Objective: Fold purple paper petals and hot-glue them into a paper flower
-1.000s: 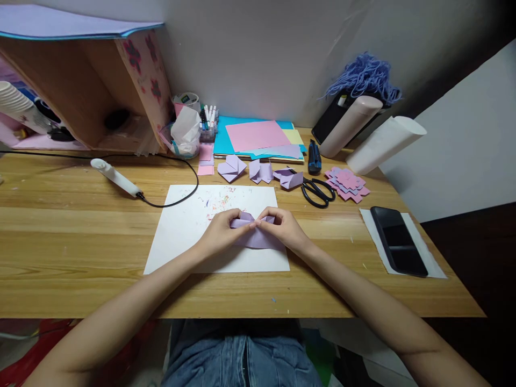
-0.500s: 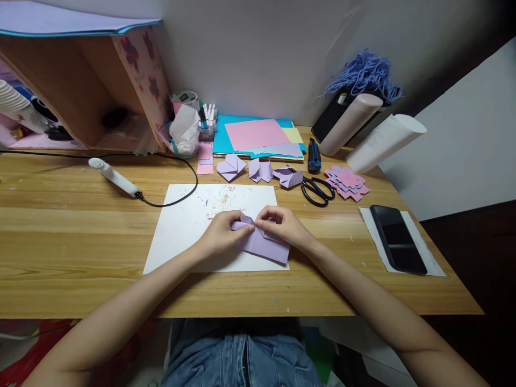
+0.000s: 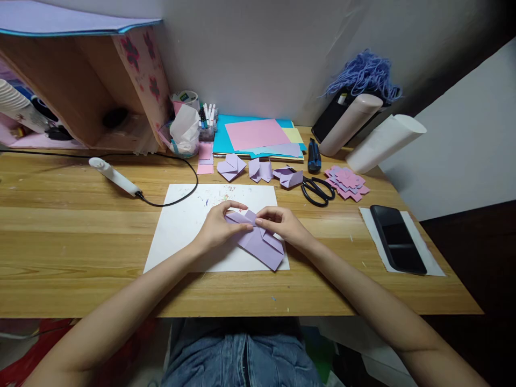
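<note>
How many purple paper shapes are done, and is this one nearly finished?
Three folded purple shapes lie in a row behind the white sheet, looking done. In hand: the left hand and right hand pinch the half-folded purple paper at its top creases; its lower part is flat. Left over: the stack of flat coloured paper at the wall, unfolded.

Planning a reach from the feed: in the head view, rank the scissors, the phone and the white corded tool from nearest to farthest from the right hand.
From the right hand, which pinches the purple paper:
1. Scissors: just beyond it, to its right.
2. Phone: far right of the desk.
3. White corded tool: far left, past the left hand.
</note>
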The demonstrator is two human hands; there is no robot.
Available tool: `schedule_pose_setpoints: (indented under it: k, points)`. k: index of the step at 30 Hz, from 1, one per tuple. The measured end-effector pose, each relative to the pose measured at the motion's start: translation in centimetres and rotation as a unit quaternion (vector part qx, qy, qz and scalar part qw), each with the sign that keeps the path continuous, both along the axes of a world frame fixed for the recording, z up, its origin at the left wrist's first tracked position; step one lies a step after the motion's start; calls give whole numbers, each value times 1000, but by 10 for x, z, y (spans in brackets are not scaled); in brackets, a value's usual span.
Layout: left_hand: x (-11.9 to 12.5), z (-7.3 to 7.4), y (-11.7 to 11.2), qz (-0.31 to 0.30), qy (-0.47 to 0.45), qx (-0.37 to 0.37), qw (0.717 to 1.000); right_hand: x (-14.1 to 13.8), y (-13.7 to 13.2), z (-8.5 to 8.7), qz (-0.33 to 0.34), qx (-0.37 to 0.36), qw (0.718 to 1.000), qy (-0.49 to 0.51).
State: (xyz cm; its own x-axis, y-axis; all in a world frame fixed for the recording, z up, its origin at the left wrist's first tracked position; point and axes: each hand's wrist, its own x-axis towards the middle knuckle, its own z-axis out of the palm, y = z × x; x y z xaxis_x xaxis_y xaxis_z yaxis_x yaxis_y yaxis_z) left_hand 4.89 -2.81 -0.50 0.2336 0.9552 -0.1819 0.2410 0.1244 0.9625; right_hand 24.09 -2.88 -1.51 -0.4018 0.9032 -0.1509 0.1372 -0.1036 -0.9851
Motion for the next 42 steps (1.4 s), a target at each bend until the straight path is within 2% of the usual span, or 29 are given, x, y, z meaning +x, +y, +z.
schedule_pose_setpoints:
  k: [6,11,17,21,24,26,31,36,39,42]
  points:
    - [0,1,-1,-45,-5,12,999,-2,-3,-1,-12,-5,1000,-12]
    - [0,3,0,-57,5,9,998,-4,-2,1,4,-6,1000,-12]
    - [-2,4,2,-101,55,17,993,-6,-3,3,6,30,999,-29]
    - [-3,3,4,-59,65,28,996,-2,0,4,5,7,999,-36]
    - [-6,3,5,-4,45,38,998,2,3,3,-36,-29,998,-32]
    - [-7,3,6,4,40,35,999,4,5,3,-56,-28,998,-20]
    - [-8,3,4,-94,50,-5,994,3,3,3,-35,12,998,-46]
    - [-5,2,2,-93,77,10,993,-2,-2,3,-7,31,998,-60]
    - [-4,2,2,-89,82,18,993,-2,-2,4,-17,2,999,-38]
    - [-5,4,1,-92,86,13,992,2,1,3,-14,-87,996,25]
